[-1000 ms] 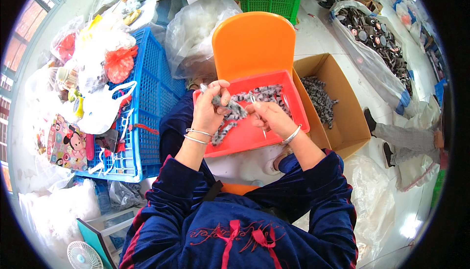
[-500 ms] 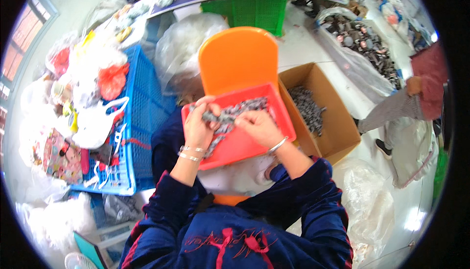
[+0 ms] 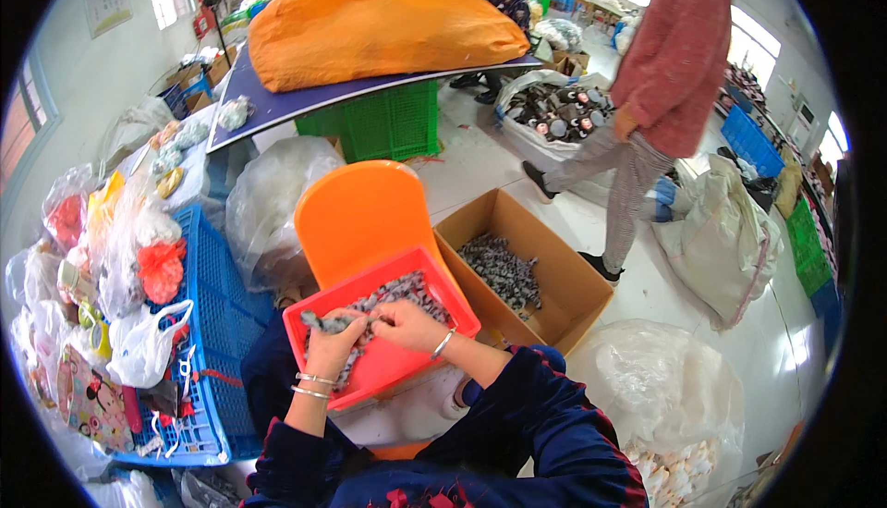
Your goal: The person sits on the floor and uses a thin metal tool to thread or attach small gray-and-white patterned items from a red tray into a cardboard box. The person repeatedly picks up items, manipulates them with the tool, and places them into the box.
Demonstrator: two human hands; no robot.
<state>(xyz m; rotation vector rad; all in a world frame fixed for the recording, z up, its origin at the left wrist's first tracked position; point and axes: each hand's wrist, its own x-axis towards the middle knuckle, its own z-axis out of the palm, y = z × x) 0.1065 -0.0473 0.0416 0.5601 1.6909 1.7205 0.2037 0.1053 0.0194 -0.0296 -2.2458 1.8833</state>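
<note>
A red plastic tray [image 3: 407,369] rests on my lap against an orange chair [image 3: 362,214]. Several small grey pieces [image 3: 407,292] lie in the tray. My left hand [image 3: 330,342] is closed around a bunch of grey pieces [image 3: 325,322] at the tray's left side. My right hand [image 3: 404,325] sits just to its right, fingers pinched on the same bunch. Both wrists wear bracelets.
A cardboard box [image 3: 545,305] holding more grey pieces stands to the right. A blue crate [image 3: 208,323] with plastic bags is at the left. A person in a red sweater [image 3: 665,55] walks past behind the box. Clear bags [image 3: 665,397] lie at lower right, a green crate [image 3: 388,124] beyond.
My head has tilted up, so the tray sits lower in view and the room beyond shows. Both hands have moved toward the tray's left side. The person at the right has walked closer.
</note>
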